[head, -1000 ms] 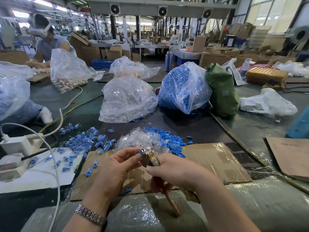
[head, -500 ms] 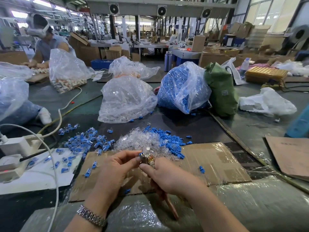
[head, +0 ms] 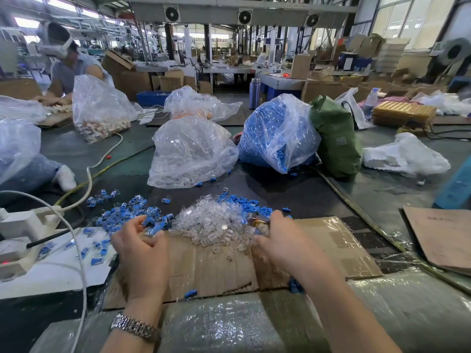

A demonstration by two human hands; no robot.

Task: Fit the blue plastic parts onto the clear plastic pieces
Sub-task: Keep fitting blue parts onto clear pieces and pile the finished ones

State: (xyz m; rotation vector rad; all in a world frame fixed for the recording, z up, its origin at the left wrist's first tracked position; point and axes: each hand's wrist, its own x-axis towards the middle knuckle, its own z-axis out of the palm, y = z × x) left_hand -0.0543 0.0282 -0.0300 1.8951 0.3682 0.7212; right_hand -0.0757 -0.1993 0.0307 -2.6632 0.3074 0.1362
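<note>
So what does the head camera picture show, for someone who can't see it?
Two hands work at a clear pile on cardboard. The left hand reaches the finished pile; the right hand holds a tool by loose blue parts. Bags sit behind.

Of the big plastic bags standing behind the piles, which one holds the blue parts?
The bag of blue parts, leaning against the green sack. Its contents show solid blue through the plastic, while the bag left of it holds only clear pieces.
</note>
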